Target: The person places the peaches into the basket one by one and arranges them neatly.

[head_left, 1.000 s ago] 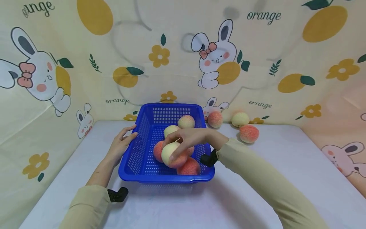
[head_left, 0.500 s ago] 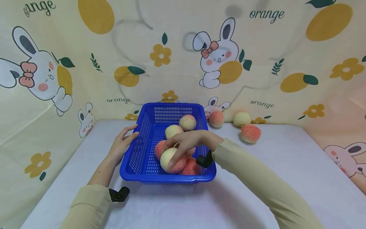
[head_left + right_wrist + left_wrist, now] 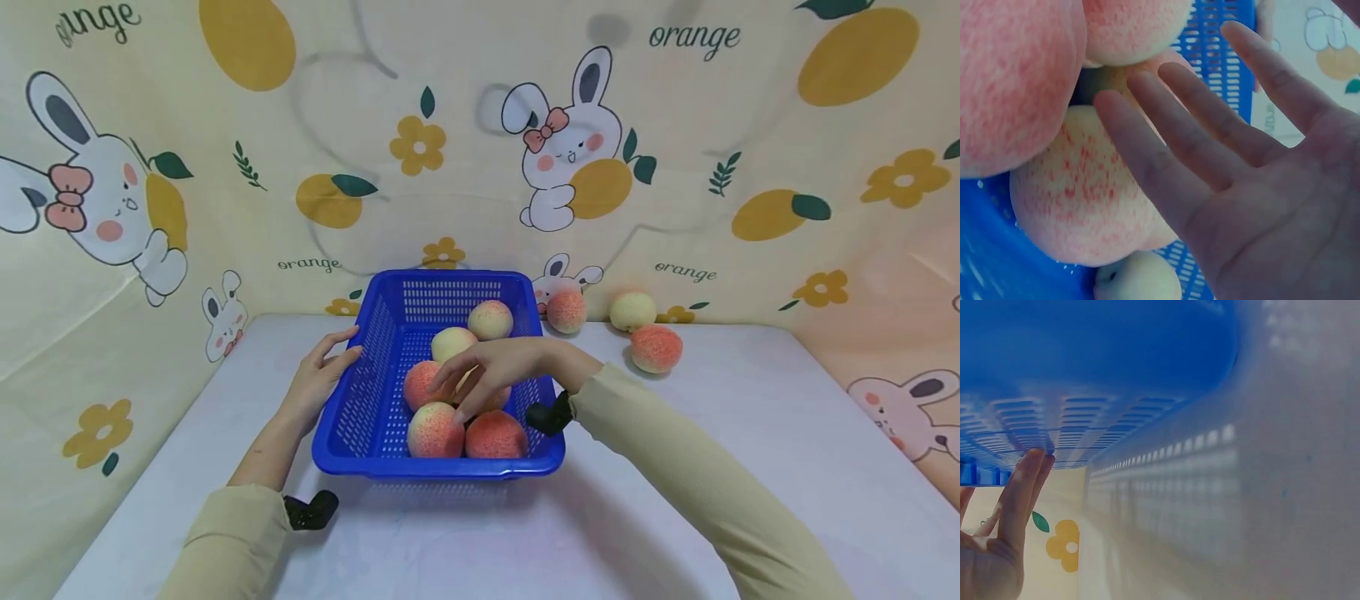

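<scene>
A blue plastic basket [image 3: 437,468] holds several toy peaches. My left hand [image 3: 315,379] rests against its left side. In the left wrist view, straight fingers [image 3: 1019,494] touch the slotted outer wall. Over the peaches, my right hand [image 3: 498,371] holds nothing, its fingers spread in the right wrist view. Just below its fingertips sits a pale, red-speckled peach [image 3: 435,433]. Beside that is a red peach [image 3: 497,437], with another red peach [image 3: 420,385] behind. Farther back lie two paler ones, a cream peach [image 3: 452,343] and a speckled peach [image 3: 491,320]. My right hand partly hides another peach.
Outside the basket, at the back right of the white table [image 3: 675,467], lie a red peach [image 3: 566,312], a cream peach [image 3: 632,310] and a coral peach [image 3: 656,349]. A printed cloth [image 3: 465,125] hangs behind the table.
The pale peach that my right hand held has been lowered to the basket's front left and let go. The right hand has lifted slightly off it. My left hand stays put.
</scene>
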{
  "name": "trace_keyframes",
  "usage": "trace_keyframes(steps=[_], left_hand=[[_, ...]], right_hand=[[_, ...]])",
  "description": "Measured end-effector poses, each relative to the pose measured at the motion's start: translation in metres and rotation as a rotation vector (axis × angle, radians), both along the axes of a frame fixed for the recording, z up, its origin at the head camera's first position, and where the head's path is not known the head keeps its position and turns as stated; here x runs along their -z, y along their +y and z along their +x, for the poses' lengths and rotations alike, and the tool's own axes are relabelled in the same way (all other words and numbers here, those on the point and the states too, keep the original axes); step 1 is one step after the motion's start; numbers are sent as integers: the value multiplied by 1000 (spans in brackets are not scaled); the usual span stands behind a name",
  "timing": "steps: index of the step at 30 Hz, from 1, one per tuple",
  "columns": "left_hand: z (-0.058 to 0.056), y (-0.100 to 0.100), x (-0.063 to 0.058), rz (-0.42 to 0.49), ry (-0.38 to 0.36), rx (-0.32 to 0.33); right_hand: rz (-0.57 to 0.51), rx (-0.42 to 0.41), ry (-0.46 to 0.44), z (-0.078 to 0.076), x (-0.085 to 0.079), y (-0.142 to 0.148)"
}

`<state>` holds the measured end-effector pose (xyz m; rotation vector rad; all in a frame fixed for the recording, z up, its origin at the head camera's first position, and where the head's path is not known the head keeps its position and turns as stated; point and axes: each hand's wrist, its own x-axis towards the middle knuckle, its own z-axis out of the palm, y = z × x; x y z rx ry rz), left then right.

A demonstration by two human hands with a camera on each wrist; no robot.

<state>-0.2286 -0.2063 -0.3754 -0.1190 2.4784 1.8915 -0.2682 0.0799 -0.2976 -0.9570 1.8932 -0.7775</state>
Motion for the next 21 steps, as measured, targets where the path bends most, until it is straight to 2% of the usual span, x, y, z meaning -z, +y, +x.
trace_keyframes(steps=[13,21], left_hand=[[0,0,0,-2,-2,-4],[3,0,-2,-10,2,1]], right_hand=[[-195,47,45,-4,-1,25],[-319,91,31,-7,-1,43]])
